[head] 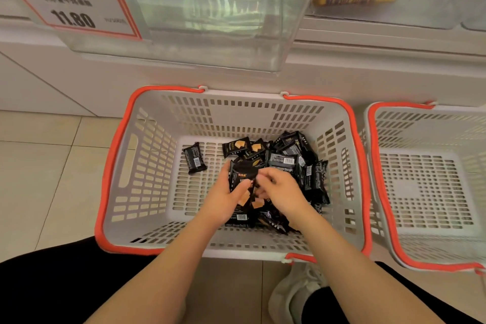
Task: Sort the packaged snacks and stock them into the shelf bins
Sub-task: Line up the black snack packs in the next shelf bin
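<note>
1. Left hand (223, 198) grip: fingers curled round a small stack of black snack packets (240, 179), thumb across the front.
2. Right hand (282, 192) grip: fingertips pinching at the stack's right edge; whether it holds a separate packet, cannot tell.
3. Handling, judged: packets look light, soft film, slick, contents possibly crushable. Best held flat across the faces, not by the crimped ends.
4. Held stack's long axis runs roughly away from the person, top end toward the shelf.
5. Remaining packets (289, 160) lie jumbled, mixed directions, in the right half of the grey basket (147, 166); one packet (194, 158) sits apart, left.
6. Clear shelf bin (210, 16) above the basket; second basket (420, 179) beside, right.
</note>
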{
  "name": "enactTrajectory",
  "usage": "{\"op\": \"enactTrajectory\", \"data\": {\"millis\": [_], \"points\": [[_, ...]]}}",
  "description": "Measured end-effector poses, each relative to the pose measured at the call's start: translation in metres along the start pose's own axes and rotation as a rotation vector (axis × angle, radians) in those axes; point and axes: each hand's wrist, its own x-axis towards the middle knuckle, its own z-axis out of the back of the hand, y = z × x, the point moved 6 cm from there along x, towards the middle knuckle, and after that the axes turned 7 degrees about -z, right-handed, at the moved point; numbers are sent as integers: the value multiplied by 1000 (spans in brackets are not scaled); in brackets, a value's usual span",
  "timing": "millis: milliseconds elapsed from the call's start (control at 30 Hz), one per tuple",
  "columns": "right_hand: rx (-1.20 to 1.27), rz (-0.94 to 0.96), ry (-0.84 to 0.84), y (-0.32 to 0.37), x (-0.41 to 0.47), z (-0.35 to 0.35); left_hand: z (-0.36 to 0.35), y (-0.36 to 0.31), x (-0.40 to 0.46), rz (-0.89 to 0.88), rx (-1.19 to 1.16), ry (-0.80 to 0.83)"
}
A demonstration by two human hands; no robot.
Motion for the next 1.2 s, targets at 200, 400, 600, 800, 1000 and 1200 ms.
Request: {"op": "enactTrajectory", "data": {"millis": [200, 400, 600, 800, 1000, 1200], "points": [[-456, -63, -474, -30, 21, 70, 7, 15, 12, 94, -38, -71], [-743, -142, -392, -54, 40, 72, 13, 24, 18, 126, -29, -94], [-1072, -156, -373, -55, 51, 59, 7, 23, 14, 118, -17, -31], [-729, -153, -394, -60, 46, 74, 18, 11, 11, 173, -111, -156], [-34, -41, -302, -32, 11, 85, 28, -19, 14, 127, -307, -223], [655, 47, -60, 35, -49, 71, 58, -76, -10, -50, -411, -293]]}}
